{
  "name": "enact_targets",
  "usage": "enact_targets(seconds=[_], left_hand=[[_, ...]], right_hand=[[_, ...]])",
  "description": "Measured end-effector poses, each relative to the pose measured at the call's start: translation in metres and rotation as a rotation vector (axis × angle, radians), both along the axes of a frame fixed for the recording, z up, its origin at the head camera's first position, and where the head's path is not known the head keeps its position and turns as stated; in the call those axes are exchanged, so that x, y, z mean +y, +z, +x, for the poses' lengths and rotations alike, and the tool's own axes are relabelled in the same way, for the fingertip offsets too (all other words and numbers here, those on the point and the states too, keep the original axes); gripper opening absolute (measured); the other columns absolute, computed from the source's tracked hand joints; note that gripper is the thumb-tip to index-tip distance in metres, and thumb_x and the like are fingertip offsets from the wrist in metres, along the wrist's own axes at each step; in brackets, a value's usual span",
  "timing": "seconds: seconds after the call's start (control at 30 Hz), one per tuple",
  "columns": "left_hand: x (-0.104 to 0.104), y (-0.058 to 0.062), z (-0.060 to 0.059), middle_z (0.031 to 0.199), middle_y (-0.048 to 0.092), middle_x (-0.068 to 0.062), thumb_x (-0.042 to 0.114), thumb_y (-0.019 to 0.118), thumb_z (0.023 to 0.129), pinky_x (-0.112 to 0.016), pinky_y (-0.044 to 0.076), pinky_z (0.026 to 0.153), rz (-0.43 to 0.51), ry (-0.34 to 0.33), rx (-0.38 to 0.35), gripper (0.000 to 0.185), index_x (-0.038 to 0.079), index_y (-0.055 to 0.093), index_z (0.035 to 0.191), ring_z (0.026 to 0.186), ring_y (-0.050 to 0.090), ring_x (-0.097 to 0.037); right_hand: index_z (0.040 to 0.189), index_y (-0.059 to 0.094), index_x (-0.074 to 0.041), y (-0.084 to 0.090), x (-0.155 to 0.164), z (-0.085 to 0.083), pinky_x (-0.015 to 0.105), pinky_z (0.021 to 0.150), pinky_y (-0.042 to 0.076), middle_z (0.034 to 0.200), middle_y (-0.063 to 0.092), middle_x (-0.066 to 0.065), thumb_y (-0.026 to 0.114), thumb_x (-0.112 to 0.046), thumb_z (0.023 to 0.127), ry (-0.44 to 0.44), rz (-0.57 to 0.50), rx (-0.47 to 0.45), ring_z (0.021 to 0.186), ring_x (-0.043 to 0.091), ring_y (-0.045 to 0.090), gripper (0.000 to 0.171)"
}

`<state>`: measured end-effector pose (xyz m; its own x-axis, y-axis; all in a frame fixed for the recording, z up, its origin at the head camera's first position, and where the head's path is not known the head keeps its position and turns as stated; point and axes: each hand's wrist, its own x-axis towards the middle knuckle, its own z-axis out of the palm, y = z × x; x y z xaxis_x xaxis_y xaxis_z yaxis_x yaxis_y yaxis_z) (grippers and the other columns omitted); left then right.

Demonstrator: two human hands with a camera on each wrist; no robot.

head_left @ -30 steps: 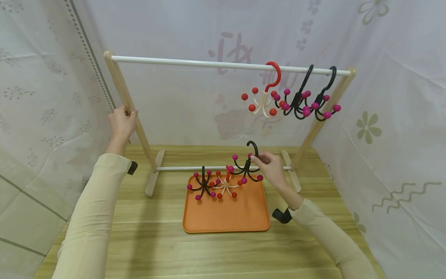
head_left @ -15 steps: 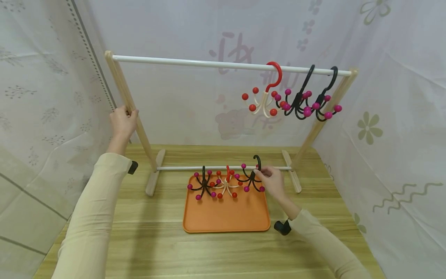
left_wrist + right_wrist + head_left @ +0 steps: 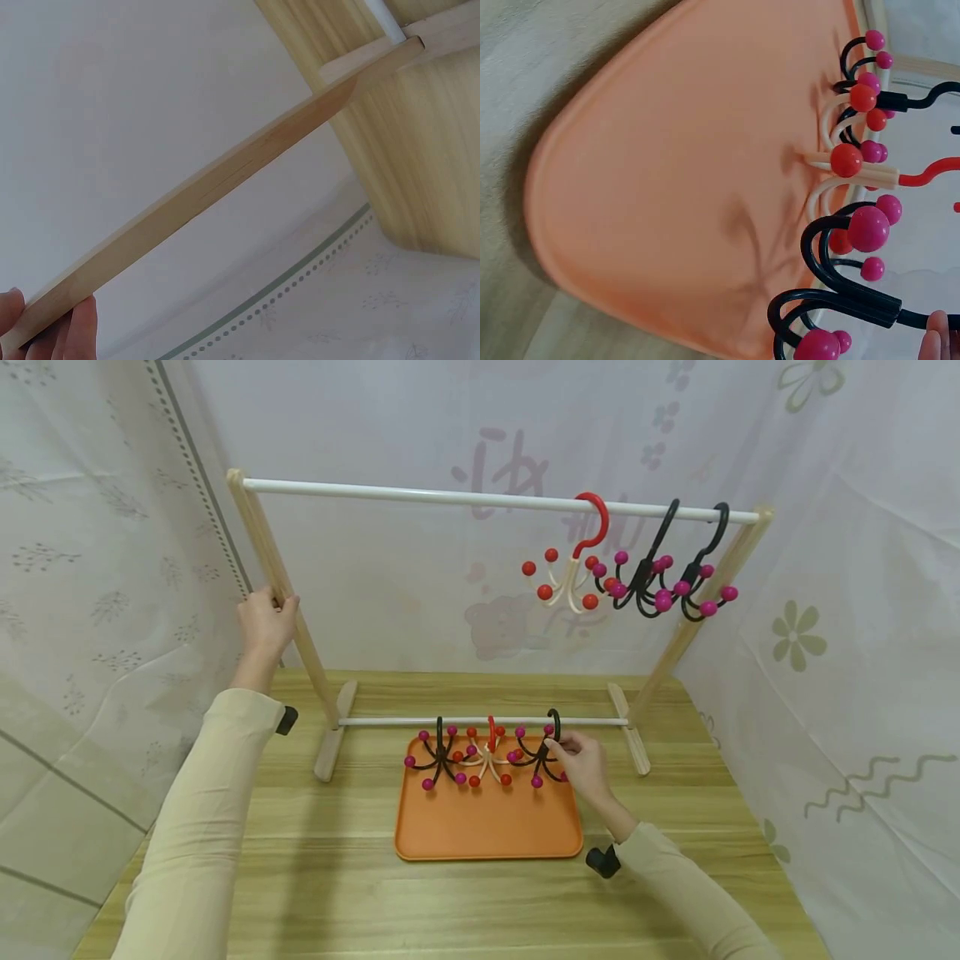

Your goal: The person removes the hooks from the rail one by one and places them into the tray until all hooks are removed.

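Observation:
My left hand [image 3: 267,625] grips the left wooden post [image 3: 303,652] of a garment rack about halfway up; in the left wrist view thumb and fingers lie on either side of the post. My right hand [image 3: 587,767] pinches the stem of a black octopus-style hook [image 3: 543,752] with magenta ball tips, at the back right of an orange tray [image 3: 487,835]. In the right wrist view this black hook [image 3: 855,300] stands upright close over the tray, its shadow beside it. To its left on the tray are a cream hook [image 3: 488,762] with red balls and another black hook [image 3: 440,755].
On the rack's white top rod [image 3: 420,496], toward the right, hang a cream-and-red hook [image 3: 573,572] and two black hooks with magenta balls, close together. A lower white rod [image 3: 375,722] runs behind the tray. Patterned cloth [image 3: 375,593] hangs around the wooden table [image 3: 375,902].
My right hand has lowered the black hook from above the tray's back right corner down to the tray, beside the cream hook. My left hand has stayed on the post.

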<state>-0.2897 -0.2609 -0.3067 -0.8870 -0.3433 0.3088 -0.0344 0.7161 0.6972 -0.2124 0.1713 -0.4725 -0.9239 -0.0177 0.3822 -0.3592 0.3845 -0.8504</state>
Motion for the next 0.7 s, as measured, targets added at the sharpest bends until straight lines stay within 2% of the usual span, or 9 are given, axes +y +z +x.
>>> enact_targets(seconds=[0.1, 0.17, 0.27, 0.43, 0.7], left_hand=[[0.000, 0.000, 0.000, 0.102, 0.053, -0.031, 0.022, 0.039, 0.094, -0.042, 0.042, 0.071, 0.004, 0.004, 0.003, 0.036, -0.012, 0.050, 0.097, 0.088, 0.050, -0.038], [0.000, 0.000, 0.000, 0.101, 0.054, -0.031, 0.021, 0.040, 0.094, -0.042, 0.042, 0.071, 0.000, 0.010, 0.008, 0.035, -0.011, 0.050, 0.095, 0.088, 0.051, -0.037], [0.000, -0.001, -0.001, 0.099, 0.055, -0.030, 0.022, 0.040, 0.094, -0.041, 0.042, 0.068, -0.009, 0.015, 0.010, 0.034, -0.011, 0.051, 0.093, 0.084, 0.051, -0.036], [0.000, -0.001, -0.002, 0.100, 0.054, -0.031, 0.023, 0.039, 0.094, -0.042, 0.042, 0.070, -0.005, 0.009, 0.011, 0.036, -0.011, 0.051, 0.095, 0.085, 0.051, -0.037], [0.000, 0.000, 0.000, 0.103, 0.054, -0.031, 0.020, 0.039, 0.094, -0.043, 0.043, 0.072, 0.003, 0.001, 0.008, 0.035, -0.012, 0.051, 0.099, 0.088, 0.052, -0.038]], right_hand=[[0.082, 0.065, 0.006, -0.014, 0.004, -0.005, 0.024, 0.052, 0.048, 0.073, 0.064, 0.018, 0.067, -0.009, 0.078, 0.000, -0.004, -0.019, 0.064, 0.030, 0.061, 0.015], [0.082, 0.066, 0.004, -0.026, 0.007, -0.009, 0.025, 0.053, 0.048, 0.073, 0.064, 0.014, 0.068, -0.011, 0.078, 0.004, 0.011, -0.007, 0.064, 0.031, 0.061, 0.016], [0.082, 0.066, 0.002, -0.034, 0.006, -0.009, 0.024, 0.054, 0.048, 0.073, 0.065, 0.011, 0.067, -0.012, 0.079, 0.007, 0.032, 0.028, 0.064, 0.030, 0.061, 0.014], [0.080, 0.066, -0.002, -0.040, 0.003, -0.009, 0.025, 0.053, 0.049, 0.073, 0.065, 0.006, 0.067, -0.011, 0.079, -0.022, 0.029, 0.066, 0.063, 0.021, 0.062, 0.010], [0.078, 0.066, -0.005, -0.045, 0.003, -0.012, 0.024, 0.054, 0.048, 0.072, 0.064, 0.002, 0.069, -0.016, 0.077, -0.093, 0.071, 0.037, 0.062, 0.011, 0.060, 0.011]])
